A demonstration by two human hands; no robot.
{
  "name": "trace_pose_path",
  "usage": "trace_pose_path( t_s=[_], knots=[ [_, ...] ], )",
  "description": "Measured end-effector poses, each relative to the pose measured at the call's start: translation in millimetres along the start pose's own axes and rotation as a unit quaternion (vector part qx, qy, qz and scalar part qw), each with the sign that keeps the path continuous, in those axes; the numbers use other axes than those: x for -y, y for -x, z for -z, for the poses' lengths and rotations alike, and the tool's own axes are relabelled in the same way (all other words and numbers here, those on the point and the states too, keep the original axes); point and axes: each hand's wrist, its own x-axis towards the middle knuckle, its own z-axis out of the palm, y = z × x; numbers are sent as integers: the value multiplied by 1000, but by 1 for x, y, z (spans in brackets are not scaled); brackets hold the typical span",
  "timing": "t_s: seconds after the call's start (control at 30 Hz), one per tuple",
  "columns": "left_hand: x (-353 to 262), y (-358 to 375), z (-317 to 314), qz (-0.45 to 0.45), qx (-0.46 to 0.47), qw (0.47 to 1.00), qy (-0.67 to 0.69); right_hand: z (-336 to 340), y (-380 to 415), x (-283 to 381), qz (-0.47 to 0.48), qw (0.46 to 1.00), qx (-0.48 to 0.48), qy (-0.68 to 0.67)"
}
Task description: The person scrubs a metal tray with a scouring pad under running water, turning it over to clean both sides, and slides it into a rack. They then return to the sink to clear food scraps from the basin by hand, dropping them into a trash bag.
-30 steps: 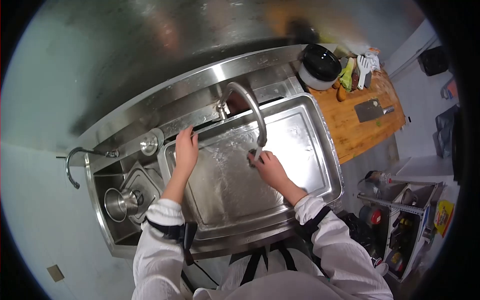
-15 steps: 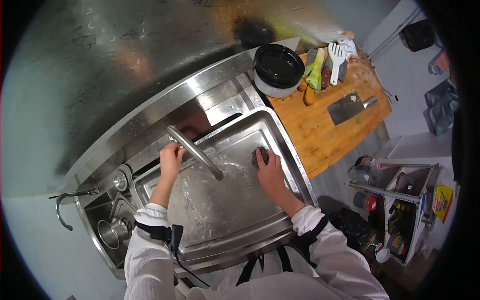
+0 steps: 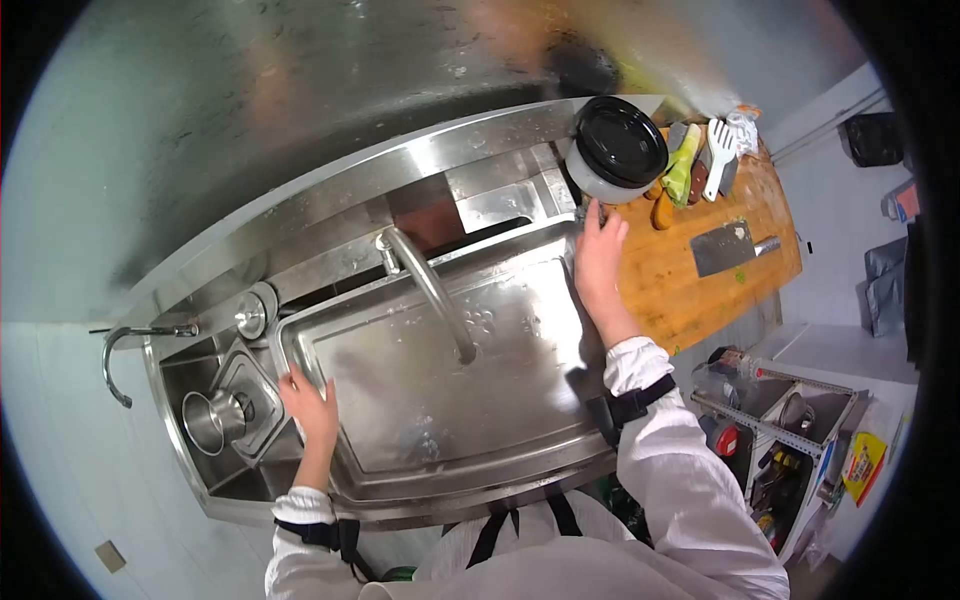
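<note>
A large stainless steel tray (image 3: 430, 400) lies wet over the sink beneath the curved faucet (image 3: 437, 295). My left hand (image 3: 312, 408) is at its left rim, thumb on the inner side and fingers across the edge. My right hand (image 3: 602, 262) reaches to the tray's far right corner, fingers stretched out beside the white tub with black lids (image 3: 618, 150). A small dark patch shows at the right fingertips; whether it is the steel wool scrubber I cannot make out. No stream shows at the spout.
A wooden cutting board (image 3: 660, 290) on the right carries a cleaver (image 3: 722, 248), a white slotted turner (image 3: 720, 155) and a green-handled tool (image 3: 681, 165). A metal pot (image 3: 208, 422) stands in the left basin, near a second faucet (image 3: 115, 360). Shelving (image 3: 790, 410) stands lower right.
My left hand has left the faucet for the tray's left rim. My right hand, which held the scrubber on the tray, has moved up to the far right corner. The view has shifted.
</note>
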Motion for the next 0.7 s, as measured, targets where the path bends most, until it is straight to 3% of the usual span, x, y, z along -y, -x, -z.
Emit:
trace_pose_path(
  t_s=[0.07,0.13,0.2,0.27,0.33,0.47,0.53,0.57,0.6,0.63,0.67,0.7],
  knots=[
    [25,37,4,32,41,998,-39,-11,1,20,73,995,-40,58],
    [39,59,8,-27,149,982,-115,-29,5,46,68,994,-31,75],
    [50,65,-1,-28,167,978,-121,-49,10,70,87,993,-64,43],
    [67,67,-9,-87,109,990,-21,-60,22,110,98,995,2,-23],
    [80,65,-16,-94,114,989,-26,-32,28,160,-12,948,178,-263],
    [88,69,-19,-122,92,988,-6,-59,68,219,-50,905,184,-380],
    [83,66,-12,-118,82,989,21,-91,80,232,-35,927,101,-359],
    [85,67,-15,-111,86,990,9,-105,90,234,109,968,-73,-212],
    [88,68,-17,-116,76,990,10,-100,94,238,111,968,-74,-214],
    [88,68,-17,-115,77,990,13,-88,97,244,-21,935,-24,-354],
    [89,68,-17,-113,78,990,17,-76,101,250,-152,864,29,-479],
    [87,68,-14,-108,78,991,28,-64,105,247,-145,873,96,-456]
  ],
)
